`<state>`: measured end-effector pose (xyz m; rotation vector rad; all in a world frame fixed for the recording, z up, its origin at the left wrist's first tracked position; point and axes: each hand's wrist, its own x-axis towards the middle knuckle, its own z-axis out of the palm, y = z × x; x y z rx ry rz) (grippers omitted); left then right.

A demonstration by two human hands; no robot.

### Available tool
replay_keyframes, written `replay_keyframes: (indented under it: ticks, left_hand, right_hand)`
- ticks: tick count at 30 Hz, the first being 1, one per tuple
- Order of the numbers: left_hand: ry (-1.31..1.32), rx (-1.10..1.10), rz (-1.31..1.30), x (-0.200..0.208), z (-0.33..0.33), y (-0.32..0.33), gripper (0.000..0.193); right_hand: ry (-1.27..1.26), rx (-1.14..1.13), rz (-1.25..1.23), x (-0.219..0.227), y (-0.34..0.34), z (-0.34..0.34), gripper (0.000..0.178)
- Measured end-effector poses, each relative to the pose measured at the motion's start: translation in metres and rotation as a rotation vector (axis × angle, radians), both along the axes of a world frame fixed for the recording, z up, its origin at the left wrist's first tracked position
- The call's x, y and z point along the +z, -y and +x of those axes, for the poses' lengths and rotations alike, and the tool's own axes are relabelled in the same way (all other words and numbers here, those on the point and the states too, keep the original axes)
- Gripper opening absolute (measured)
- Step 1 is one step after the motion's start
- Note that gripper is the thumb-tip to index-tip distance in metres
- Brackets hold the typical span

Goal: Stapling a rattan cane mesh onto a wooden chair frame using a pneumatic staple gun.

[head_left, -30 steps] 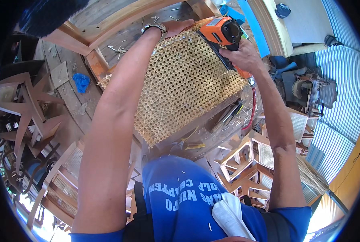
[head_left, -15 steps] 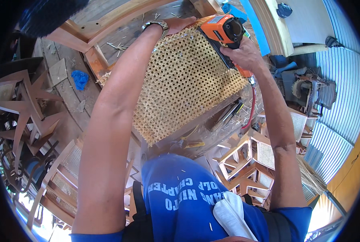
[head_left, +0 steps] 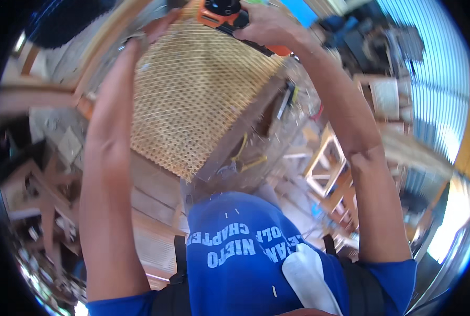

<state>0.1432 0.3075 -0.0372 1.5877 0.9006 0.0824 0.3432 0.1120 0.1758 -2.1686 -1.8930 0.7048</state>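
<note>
A sheet of woven cane webbing (head_left: 193, 95) lies slanted in front of me, its near corner pointing toward my body. My right hand (head_left: 272, 26) is closed around the handle of an orange and black nail gun (head_left: 219, 16), which sits over the far right part of the webbing, partly cut off by the upper edge. Beside the webbing's far left edge is my left hand (head_left: 161, 27), reaching away from me. Motion blur smears its fingers, so their grip is unclear. A brown wooden edge (head_left: 222, 145) runs along the webbing's right side.
Right of the webbing lie a slim cutter-like tool (head_left: 285, 100) and a yellow-handled tool (head_left: 251, 158). Pale wooden chair frames (head_left: 324, 163) stand at the right, and dark ones (head_left: 45, 195) at the left. A wooden frame (head_left: 40, 97) is at the far left; corrugated sheeting (head_left: 435, 79) stands at the right.
The whole view has swung and blurred. The webbing, the nail gun and both hands now appear farther left and higher. The right hand still grips the nail gun.
</note>
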Motion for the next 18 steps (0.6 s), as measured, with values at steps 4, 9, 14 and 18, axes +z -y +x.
replay_keyframes:
  ticks: [4,9,14,18]
  left_hand:
    - [0.189,0.039,-0.282,-0.035,-0.008,-0.034,0.062]
    - [0.127,0.061,-0.318,-0.003,0.007,-0.017,0.063]
    - [0.103,-0.023,-0.275,-0.014,0.021,-0.014,0.071]
    - [0.131,0.001,-0.327,-0.005,0.015,-0.008,0.075]
  right_hand:
    - [-0.108,-0.153,-0.017,0.031,0.112,0.056,0.045]
    - [0.285,-0.541,-0.332,0.126,0.303,0.137,0.035]
    - [-0.074,-0.087,0.439,0.279,0.486,0.209,0.036]
    - [1.497,-0.803,-0.311,0.324,0.486,0.183,0.034]
